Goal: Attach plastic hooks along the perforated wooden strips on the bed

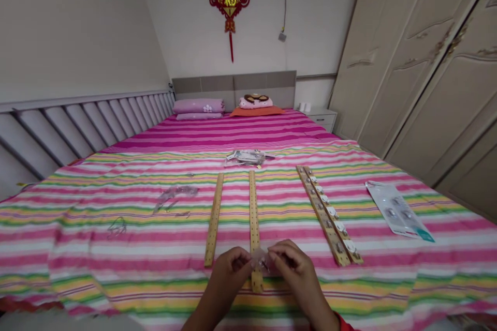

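Note:
Between my two hands is a small clear plastic bag (261, 260) with little dark metal pieces, perhaps screws, inside. My left hand (232, 269) pinches its left edge with thumb and forefinger. The right edge is pinched by my right hand (294, 264). Directly under the bag lies a wooden strip with holes (253, 217), pointing away from me. A second bare wooden strip (214, 220) lies to its left. To the right, two strips side by side (326, 217) carry a row of metal fittings and white round hooks.
A clear package with metal hooks (399, 211) lies at the right. Crumpled plastic wrap (178, 192) and a thin wire-like piece (117, 226) are at the left. Further back sits a plastic packet (248, 157). Everything rests on a striped bedsheet (155, 269); a slatted rail (93, 119) borders the left.

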Tool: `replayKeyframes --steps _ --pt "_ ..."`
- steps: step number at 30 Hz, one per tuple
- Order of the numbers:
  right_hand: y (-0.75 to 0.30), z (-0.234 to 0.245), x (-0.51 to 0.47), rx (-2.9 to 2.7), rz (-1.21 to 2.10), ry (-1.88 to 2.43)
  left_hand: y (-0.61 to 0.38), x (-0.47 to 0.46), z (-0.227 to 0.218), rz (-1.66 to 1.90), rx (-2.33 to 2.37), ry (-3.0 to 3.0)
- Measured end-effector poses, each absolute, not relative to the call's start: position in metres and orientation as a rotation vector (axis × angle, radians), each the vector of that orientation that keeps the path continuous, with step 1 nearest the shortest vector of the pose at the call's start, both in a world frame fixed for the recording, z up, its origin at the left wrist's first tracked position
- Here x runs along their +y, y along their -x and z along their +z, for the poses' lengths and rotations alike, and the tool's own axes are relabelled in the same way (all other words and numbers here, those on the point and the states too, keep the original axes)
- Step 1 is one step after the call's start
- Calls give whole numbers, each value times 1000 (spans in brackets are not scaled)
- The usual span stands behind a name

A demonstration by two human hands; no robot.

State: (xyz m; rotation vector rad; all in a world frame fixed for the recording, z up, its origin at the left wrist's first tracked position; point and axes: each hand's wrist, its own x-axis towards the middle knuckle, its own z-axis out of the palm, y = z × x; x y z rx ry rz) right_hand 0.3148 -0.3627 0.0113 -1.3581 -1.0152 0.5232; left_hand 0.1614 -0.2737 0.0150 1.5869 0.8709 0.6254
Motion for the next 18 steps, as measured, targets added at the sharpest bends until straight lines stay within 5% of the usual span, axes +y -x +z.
replayKeyframes --steps 18 --pt "-303 -10 -341 -673 1024 1324 -168 -260 10 681 969 -1779"
